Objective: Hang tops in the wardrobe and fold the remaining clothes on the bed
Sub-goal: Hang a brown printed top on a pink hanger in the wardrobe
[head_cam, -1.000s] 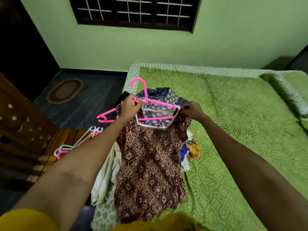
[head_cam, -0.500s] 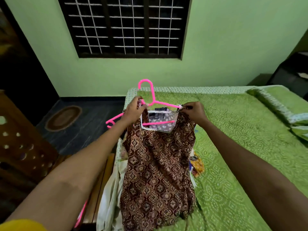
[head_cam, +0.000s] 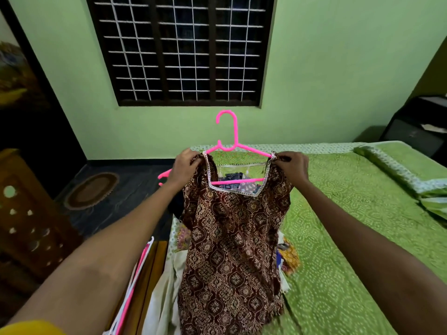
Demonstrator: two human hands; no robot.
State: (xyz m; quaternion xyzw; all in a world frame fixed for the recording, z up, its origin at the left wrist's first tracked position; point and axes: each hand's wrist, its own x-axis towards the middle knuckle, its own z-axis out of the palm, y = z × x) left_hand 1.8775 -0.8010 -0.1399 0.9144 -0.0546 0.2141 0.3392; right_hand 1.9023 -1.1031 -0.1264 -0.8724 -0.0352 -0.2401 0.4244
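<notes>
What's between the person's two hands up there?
In the head view, the pink hanger and the brown top's lace-edged neckline span from left hand to right hand.

Both hands [head_cam: 185, 166] [head_cam: 294, 166] raised, fingers pinching.

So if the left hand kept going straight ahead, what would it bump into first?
The left hand grips the brown top on the pink hanger. Beyond it looks free until the green wall, though depth is unclear.
</notes>
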